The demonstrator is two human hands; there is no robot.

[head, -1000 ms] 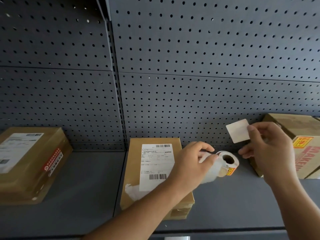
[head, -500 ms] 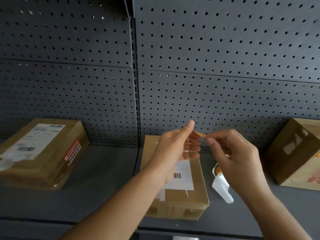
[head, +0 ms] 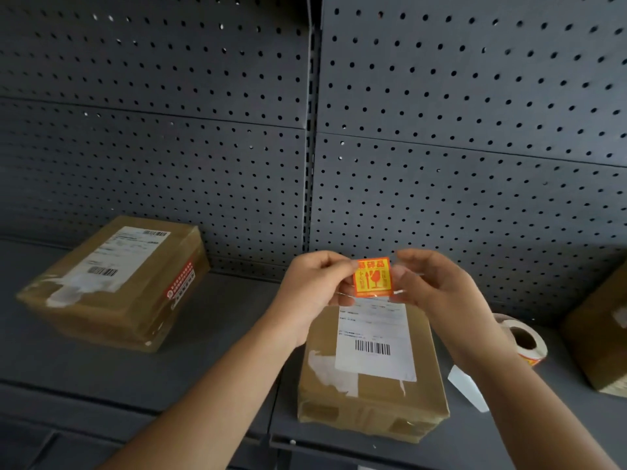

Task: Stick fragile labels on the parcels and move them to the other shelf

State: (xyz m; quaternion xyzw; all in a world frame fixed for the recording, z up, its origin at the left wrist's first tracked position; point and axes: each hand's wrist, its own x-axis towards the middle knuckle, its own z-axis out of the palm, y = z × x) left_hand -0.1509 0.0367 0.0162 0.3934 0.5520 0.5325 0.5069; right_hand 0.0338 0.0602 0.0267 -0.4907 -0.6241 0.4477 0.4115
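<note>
Hands (head: 373, 290) pinch the fragile label (head: 372, 277) by opposite edges above the parcel (head: 373, 374); thin, limp and sticky, it is best held at its margins.

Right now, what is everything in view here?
label: 1, orange and red, pinched between both hands above the middle parcel
left parcel: 1, brown, on shelf at left
middle parcel: 1, brown, on shelf at front centre
right parcel: 1, brown, on shelf, cut off by right edge
roll: 1, white, on shelf behind the right wrist
strip: 1, white, right of middle parcel
shelf: 1, dark grey, under everything
pegboard: dark grey, back wall
left hand: 1, pinches label's left edge
right hand: 1, pinches label's right edge
</note>
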